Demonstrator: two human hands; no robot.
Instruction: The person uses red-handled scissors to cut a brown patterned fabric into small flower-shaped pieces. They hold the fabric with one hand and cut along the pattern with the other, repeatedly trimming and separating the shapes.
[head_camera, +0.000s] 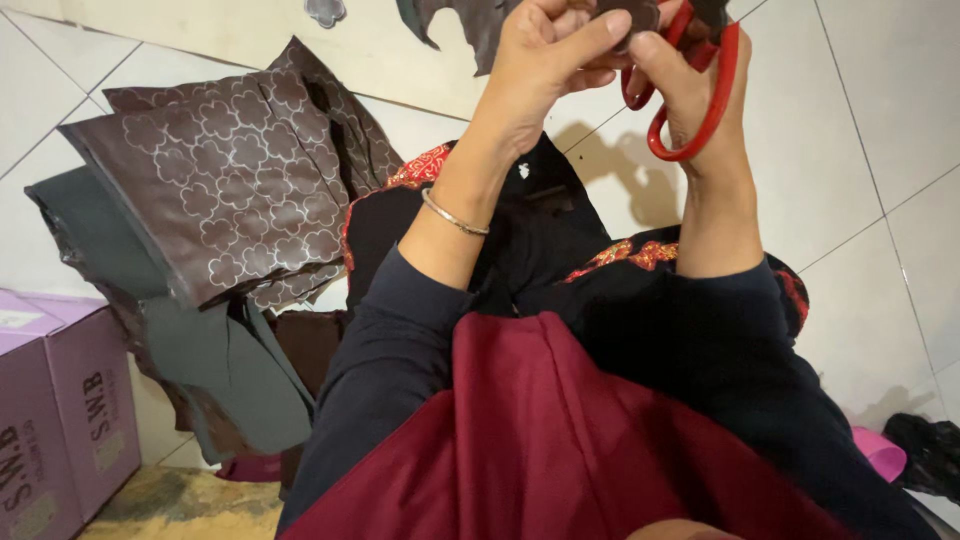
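1. The left hand (545, 62) is raised near the top of the view, fingers curled and thumb pressed down on a small dark brown cut-out piece (632, 17); a thin metal bangle (453, 215) rings the wrist.
2. The right hand (690, 85) is closed through the loops of red-handled scissors (700, 95); the handles are smooth, glossy plastic in rounded loops; the blades run up out of view, so whether they are open cannot be told.
3. The piece sits between the two hands at the top edge, touching the left thumb and just beside the scissor handles; its outline is partly cut off by the edge.
4. Both forearms wear dark navy sleeves (385, 340); below them lies a smooth maroon cloth (540, 430), and under the arms a black garment with red embroidered trim (640, 255).
5. To the left, on the floor, a stack of brown sheets (225, 185) printed with a pale four-lobed flower outline lies tilted over plain grey-green sheets (235, 375); the surface looks matt and leathery.
6. At the far left stands a purple cardboard box (65, 400); the floor is large pale tiles (870, 150) with thin dark joints; a pink object (880, 452) shows at the lower right.
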